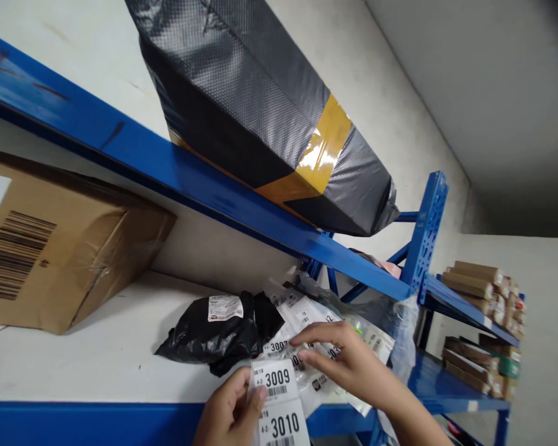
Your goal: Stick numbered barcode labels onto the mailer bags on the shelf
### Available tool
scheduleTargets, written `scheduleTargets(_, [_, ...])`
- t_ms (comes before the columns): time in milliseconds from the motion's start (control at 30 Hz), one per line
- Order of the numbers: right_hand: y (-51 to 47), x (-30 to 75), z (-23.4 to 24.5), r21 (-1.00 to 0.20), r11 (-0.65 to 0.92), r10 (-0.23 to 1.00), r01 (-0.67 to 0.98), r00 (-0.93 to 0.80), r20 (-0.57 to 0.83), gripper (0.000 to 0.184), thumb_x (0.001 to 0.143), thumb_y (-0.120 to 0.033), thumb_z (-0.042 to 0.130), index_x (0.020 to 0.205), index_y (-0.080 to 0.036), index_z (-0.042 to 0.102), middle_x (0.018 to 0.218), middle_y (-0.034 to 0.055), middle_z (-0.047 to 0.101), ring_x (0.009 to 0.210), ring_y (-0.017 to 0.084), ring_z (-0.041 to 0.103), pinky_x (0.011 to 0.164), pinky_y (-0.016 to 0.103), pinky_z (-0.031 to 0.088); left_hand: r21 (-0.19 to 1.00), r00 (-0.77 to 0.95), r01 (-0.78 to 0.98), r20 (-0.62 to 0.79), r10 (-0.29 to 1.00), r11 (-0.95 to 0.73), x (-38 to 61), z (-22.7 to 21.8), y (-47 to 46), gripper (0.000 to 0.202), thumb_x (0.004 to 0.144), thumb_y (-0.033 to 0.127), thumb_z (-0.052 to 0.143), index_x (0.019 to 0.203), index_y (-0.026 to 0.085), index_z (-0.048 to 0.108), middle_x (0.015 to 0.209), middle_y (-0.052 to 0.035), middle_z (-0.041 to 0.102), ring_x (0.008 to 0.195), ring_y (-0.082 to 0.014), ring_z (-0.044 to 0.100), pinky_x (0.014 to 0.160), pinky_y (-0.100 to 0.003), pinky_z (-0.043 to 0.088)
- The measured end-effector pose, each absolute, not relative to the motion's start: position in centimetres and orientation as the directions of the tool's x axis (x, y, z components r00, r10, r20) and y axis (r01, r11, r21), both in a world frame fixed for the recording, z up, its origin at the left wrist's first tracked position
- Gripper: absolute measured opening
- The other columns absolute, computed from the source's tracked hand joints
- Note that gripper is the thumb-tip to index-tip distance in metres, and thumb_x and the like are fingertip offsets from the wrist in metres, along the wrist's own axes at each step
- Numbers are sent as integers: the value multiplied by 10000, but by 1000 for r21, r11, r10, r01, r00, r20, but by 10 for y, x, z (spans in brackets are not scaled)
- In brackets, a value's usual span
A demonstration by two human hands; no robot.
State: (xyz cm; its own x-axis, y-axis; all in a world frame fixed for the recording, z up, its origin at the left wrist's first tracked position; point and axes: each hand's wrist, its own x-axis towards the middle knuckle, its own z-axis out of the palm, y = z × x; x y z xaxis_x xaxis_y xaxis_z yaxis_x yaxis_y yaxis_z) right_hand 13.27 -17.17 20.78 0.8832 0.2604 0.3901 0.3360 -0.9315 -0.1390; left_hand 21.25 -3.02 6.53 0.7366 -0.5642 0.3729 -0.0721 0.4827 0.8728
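Observation:
My left hand [235, 412] pinches a strip of white labels [281, 402] between thumb and fingers; the printed numbers 3009 and 3010 face me. To its right, my right hand [348, 359] reaches over a pile of clear plastic packets [323, 384] bearing white number labels. Its thumb and forefinger are apart, close to a label reading 3007 [278, 347]; whether the fingertips touch it I cannot tell. Just left of the pile lies a black plastic parcel [204, 334] with a white shipping label on top.
A brown cardboard box [74, 248] stands on the white shelf [121, 365] at left. Above, a long black-wrapped parcel [260, 93] with yellow tape overhangs a blue beam [204, 192]. A blue upright [430, 235] rises at right, before more shelves with stacked cartons [474, 285].

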Motion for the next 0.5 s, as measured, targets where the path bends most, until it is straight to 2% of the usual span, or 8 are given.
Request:
scheduleTargets(67, [-166,127,204,-260,-923,147,284,884,444,304,788,-406,659,1070,-299,689,1073,50,714,971,211,646,807,308,513,856,742,-88,398,-540,509,211,72,-35,592,665,723,591,916,190,653,822,-51,724,746,-208,638,731,-303,500])
scheduleTargets(100, [-164,128,200,-299,-919,108,257,893,437,313,764,-421,679,1047,-288,698,1050,62,714,945,222,643,779,322,512,855,744,-119,414,-525,506,211,75,-36,579,680,719,577,895,187,652,798,-45,717,739,-205,630,713,-295,493])
scheduleTargets(200, [-160,137,186,-545,-815,-17,199,931,365,267,686,-462,728,808,-225,712,785,63,711,711,200,623,626,313,483,853,758,-213,452,-470,478,207,82,-41,517,723,682,542,842,187,630,736,-32,687,727,-204,604,665,-278,464])
scheduleTargets(267, [-160,144,177,-664,-719,-94,204,919,384,312,635,-495,753,755,-213,692,685,51,682,610,177,582,553,298,450,870,790,-249,436,-430,426,205,84,-43,463,756,652,503,779,198,590,672,-14,650,684,-192,582,627,-269,437])
scheduleTargets(300, [-160,146,174,-651,-723,-105,229,896,432,305,637,-492,750,755,-216,698,676,51,677,594,172,571,539,295,436,881,812,-271,426,-399,389,204,84,-44,441,772,639,481,742,206,558,643,-3,625,660,-181,565,612,-265,420])
scheduleTargets(400, [-155,150,167,-444,-837,-35,320,778,627,234,729,-458,679,741,-233,742,715,72,677,640,180,581,561,303,430,903,878,-311,392,-275,295,203,85,-46,411,808,611,415,680,223,464,598,28,536,624,-155,510,599,-260,383])
scheduleTargets(433, [-153,150,166,-419,-844,-20,335,761,649,236,732,-458,678,728,-233,749,727,78,673,662,184,588,567,300,431,905,889,-312,386,-245,290,204,85,-46,419,809,612,412,653,224,434,581,37,501,612,-147,487,592,-255,373])
scheduleTargets(500, [-148,151,166,-508,-797,-66,328,788,612,266,665,-480,740,686,-215,740,706,69,651,652,173,579,552,282,424,898,894,-288,377,-243,333,206,86,-44,440,784,632,457,632,221,421,534,55,436,564,-128,439,548,-241,344])
